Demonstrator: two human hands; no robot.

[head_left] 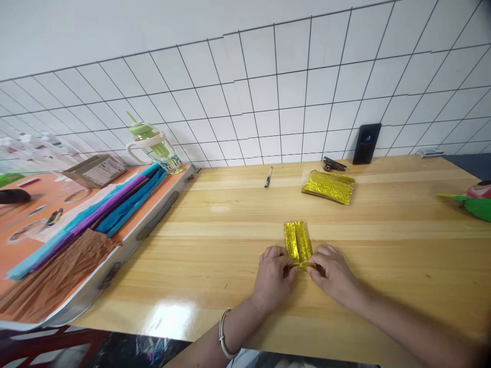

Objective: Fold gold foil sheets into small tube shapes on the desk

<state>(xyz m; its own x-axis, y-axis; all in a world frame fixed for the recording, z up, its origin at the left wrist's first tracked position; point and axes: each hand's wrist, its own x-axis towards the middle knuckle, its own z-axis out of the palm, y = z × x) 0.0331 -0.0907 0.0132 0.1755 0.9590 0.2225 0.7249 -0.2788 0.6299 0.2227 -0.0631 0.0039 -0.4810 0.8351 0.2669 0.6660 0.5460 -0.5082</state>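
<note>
My left hand (276, 271) and my right hand (333, 272) pinch shiny gold foil paper (304, 240).
Each hand squeezes one end of its folded near edge. It lies on the wooden surface (215, 245), nearer me than the gold foil stack (329, 187); a pen (268, 177) sits left of that stack.

And it's all happening on the glossy wooden bench (215, 214), a folded gold foil piece (290, 241) lying out front, a stack of gold foil sheets (329, 187) farther back, a black clip (333, 164) just behind that, a pen (269, 177) to the left, a black device (367, 144) standing upright!
</note>
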